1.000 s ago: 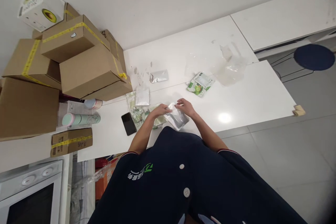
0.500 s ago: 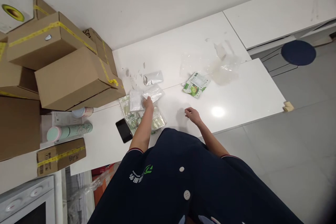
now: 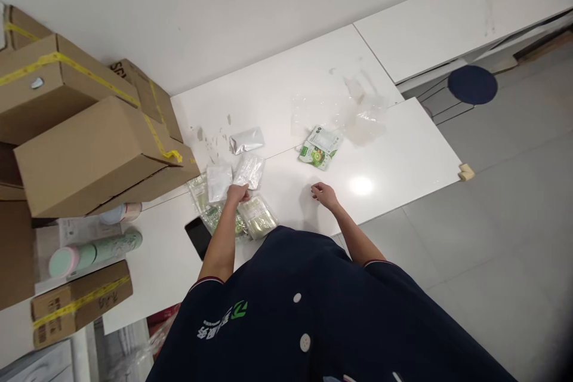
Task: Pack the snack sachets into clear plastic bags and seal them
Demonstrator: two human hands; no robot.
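My left hand (image 3: 237, 193) is closed at the near end of a shiny, clear-wrapped packet (image 3: 250, 169), its fingers seen from above. Left of that packet lies a whitish packet (image 3: 219, 182), and beyond both is a silver foil pouch (image 3: 248, 140). Flat green-printed clear bags (image 3: 259, 216) lie beneath and beside my left hand, partly covered by the forearm. My right hand (image 3: 325, 196) is held over the white table with its fingers curled in, and nothing shows in them. Farther off are two green-and-white printed pouches (image 3: 319, 148), one overlapping the other.
Crumpled clear plastic (image 3: 364, 116) lies behind the printed pouches. A black phone (image 3: 198, 237) is beside my left forearm. Cardboard boxes (image 3: 98, 155) are stacked at the left, with a mint-green bottle (image 3: 98, 252) nearby. A dark blue stool (image 3: 472, 85) stands at the right.
My left hand has come nearer my body, and the clear-wrapped packet has turned more lengthwise. The view has shifted a little; my right hand keeps its curled pose.
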